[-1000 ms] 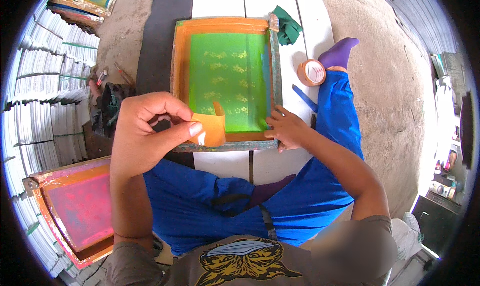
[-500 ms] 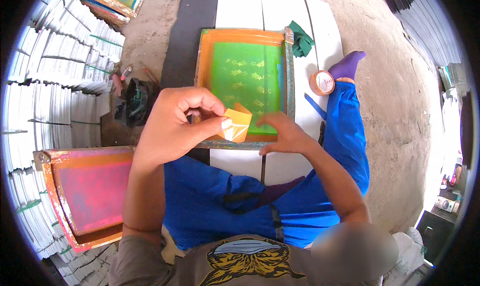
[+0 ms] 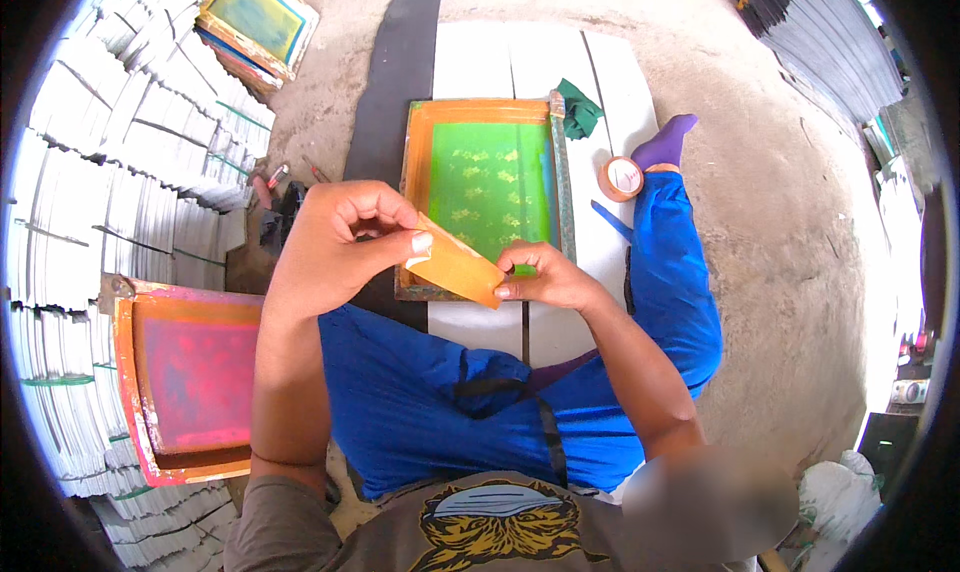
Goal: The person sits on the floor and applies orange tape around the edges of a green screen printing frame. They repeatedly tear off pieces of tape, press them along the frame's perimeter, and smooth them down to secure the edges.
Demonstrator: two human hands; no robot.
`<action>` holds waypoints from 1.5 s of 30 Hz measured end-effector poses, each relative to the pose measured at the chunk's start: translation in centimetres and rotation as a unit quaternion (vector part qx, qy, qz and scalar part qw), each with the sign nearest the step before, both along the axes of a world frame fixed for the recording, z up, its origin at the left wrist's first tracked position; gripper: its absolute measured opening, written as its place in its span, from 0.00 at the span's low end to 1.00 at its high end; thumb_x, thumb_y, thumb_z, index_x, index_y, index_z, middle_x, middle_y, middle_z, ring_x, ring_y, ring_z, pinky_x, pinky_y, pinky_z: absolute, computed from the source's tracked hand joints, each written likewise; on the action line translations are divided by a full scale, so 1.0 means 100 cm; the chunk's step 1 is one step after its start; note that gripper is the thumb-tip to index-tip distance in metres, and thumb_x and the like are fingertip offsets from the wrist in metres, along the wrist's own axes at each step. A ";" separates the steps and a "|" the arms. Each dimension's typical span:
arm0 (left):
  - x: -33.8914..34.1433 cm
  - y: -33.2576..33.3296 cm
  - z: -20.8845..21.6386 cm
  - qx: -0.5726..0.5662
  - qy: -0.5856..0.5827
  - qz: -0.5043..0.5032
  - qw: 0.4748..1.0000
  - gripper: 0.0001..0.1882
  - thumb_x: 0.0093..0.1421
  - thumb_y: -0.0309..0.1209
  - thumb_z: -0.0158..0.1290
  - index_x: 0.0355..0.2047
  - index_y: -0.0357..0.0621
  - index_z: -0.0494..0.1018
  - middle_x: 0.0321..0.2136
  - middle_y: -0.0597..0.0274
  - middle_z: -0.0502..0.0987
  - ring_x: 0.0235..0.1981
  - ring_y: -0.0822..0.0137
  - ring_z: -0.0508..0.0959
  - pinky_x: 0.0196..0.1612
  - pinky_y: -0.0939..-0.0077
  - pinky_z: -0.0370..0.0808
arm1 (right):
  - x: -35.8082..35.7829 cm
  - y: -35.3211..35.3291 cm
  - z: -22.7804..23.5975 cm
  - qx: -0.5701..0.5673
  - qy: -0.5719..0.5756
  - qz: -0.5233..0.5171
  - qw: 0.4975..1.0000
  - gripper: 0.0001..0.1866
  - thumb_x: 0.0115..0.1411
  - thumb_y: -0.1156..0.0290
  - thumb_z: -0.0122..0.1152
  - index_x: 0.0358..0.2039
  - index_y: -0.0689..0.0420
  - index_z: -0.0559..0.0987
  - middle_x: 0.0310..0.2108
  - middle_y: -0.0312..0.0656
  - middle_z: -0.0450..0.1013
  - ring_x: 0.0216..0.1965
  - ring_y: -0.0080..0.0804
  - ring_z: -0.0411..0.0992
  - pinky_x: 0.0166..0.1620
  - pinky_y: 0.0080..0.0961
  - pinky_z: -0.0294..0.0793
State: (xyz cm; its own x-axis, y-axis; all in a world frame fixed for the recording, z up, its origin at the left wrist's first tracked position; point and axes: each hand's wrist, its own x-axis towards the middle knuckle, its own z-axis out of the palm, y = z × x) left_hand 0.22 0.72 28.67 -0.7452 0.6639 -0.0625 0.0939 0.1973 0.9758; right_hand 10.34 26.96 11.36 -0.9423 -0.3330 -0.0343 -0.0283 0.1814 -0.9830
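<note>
A short strip of orange-brown tape (image 3: 458, 268) is stretched between my two hands, slanting down to the right. My left hand (image 3: 358, 244) pinches its upper left end between thumb and fingers. At the lower right end, the thumb and forefinger of my right hand (image 3: 547, 276) grip it. Beyond the hands lies a wooden-framed printing screen (image 3: 415, 152) with green mesh and rows of pale yellow shapes. A roll of brown tape (image 3: 621, 178) stands to the right of the screen, close to my foot.
A green cloth (image 3: 580, 109) lies by the screen's far right corner. At left, a pink screen (image 3: 195, 377) leans beside tall paper stacks (image 3: 70, 212). More framed screens (image 3: 258, 17) are at the far left. Black sheeting (image 3: 390, 82) runs along the white boards (image 3: 475, 57).
My right hand has come in and taken hold of the tape strip's free end. The strip, curled before, is now drawn out straight. The whole view has shifted slightly.
</note>
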 end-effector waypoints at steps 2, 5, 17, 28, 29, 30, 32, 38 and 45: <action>-0.001 -0.007 -0.008 -0.017 0.015 0.007 1.000 0.04 0.59 0.22 0.64 0.33 0.36 0.80 0.28 0.68 0.81 0.30 0.83 0.76 0.33 0.86 0.73 | 0.009 0.004 -0.006 -0.040 0.006 -0.012 0.999 0.08 0.58 0.73 0.74 0.34 0.58 0.81 0.33 0.34 0.76 0.39 0.25 0.73 0.46 0.26 0.71; 0.001 -0.015 -0.009 -0.014 0.017 0.014 1.000 0.04 0.59 0.22 0.64 0.33 0.36 0.80 0.29 0.67 0.82 0.30 0.83 0.77 0.34 0.86 0.73 | 0.024 0.013 -0.003 -0.058 -0.093 -0.055 0.992 0.09 0.56 0.74 0.75 0.33 0.59 0.81 0.32 0.34 0.77 0.36 0.22 0.72 0.43 0.25 0.71; -0.018 -0.054 -0.056 0.000 0.023 0.119 0.993 0.05 0.59 0.21 0.64 0.35 0.37 0.78 0.30 0.64 0.82 0.31 0.78 0.79 0.36 0.82 0.77 | 0.053 0.051 -0.032 -0.052 -0.139 -0.174 0.973 0.07 0.58 0.73 0.72 0.34 0.60 0.82 0.31 0.33 0.78 0.34 0.22 0.74 0.39 0.24 0.74; -0.030 -0.065 -0.146 -0.004 -0.024 0.138 0.990 0.06 0.59 0.22 0.65 0.35 0.37 0.78 0.29 0.64 0.81 0.29 0.77 0.78 0.33 0.80 0.75 | 0.056 0.070 -0.047 -0.091 -0.181 -0.301 0.932 0.07 0.62 0.72 0.69 0.38 0.61 0.82 0.34 0.37 0.80 0.31 0.22 0.76 0.35 0.22 0.78; -0.030 -0.065 -0.156 0.001 -0.042 0.145 0.988 0.06 0.59 0.23 0.65 0.35 0.37 0.78 0.28 0.64 0.81 0.28 0.77 0.77 0.32 0.81 0.74 | 0.055 0.070 -0.046 -0.077 -0.186 -0.311 0.929 0.07 0.62 0.72 0.69 0.38 0.61 0.82 0.33 0.37 0.80 0.31 0.22 0.76 0.35 0.22 0.78; -0.030 -0.065 -0.166 -0.013 -0.040 0.142 0.989 0.06 0.59 0.23 0.65 0.35 0.37 0.78 0.28 0.64 0.81 0.28 0.76 0.78 0.32 0.80 0.75 | 0.054 0.069 -0.045 -0.071 -0.191 -0.323 0.924 0.07 0.62 0.72 0.69 0.38 0.61 0.82 0.32 0.37 0.80 0.31 0.22 0.76 0.34 0.22 0.78; -0.033 -0.067 -0.183 -0.041 -0.036 0.134 0.989 0.07 0.59 0.24 0.65 0.35 0.38 0.78 0.28 0.63 0.81 0.28 0.75 0.79 0.32 0.80 0.75 | 0.052 0.067 -0.042 -0.059 -0.201 -0.347 0.914 0.07 0.62 0.72 0.69 0.37 0.61 0.82 0.31 0.37 0.80 0.29 0.22 0.75 0.31 0.22 0.77; -0.037 -0.059 -0.211 -0.079 -0.067 0.134 0.986 0.08 0.58 0.23 0.65 0.35 0.36 0.78 0.25 0.63 0.81 0.25 0.76 0.77 0.30 0.80 0.74 | 0.044 0.071 -0.053 -0.025 -0.197 -0.363 0.911 0.08 0.62 0.73 0.67 0.37 0.64 0.82 0.28 0.37 0.79 0.28 0.20 0.75 0.30 0.21 0.76; -0.038 -0.055 -0.244 -0.169 -0.090 0.104 0.976 0.17 0.56 0.23 0.66 0.44 0.36 0.74 0.26 0.58 0.82 0.30 0.73 0.82 0.32 0.77 0.75 | 0.039 0.058 -0.071 0.152 -0.169 -0.365 0.903 0.11 0.60 0.74 0.67 0.43 0.59 0.81 0.24 0.42 0.79 0.25 0.26 0.76 0.30 0.28 0.76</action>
State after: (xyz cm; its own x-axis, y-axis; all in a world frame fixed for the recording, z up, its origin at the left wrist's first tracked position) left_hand -3.61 -4.83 4.30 -0.8187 0.4185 -0.3933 -0.1484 0.5073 0.8489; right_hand 14.28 32.75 4.24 -0.8252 0.4465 -0.3459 0.5000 0.2926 -0.8151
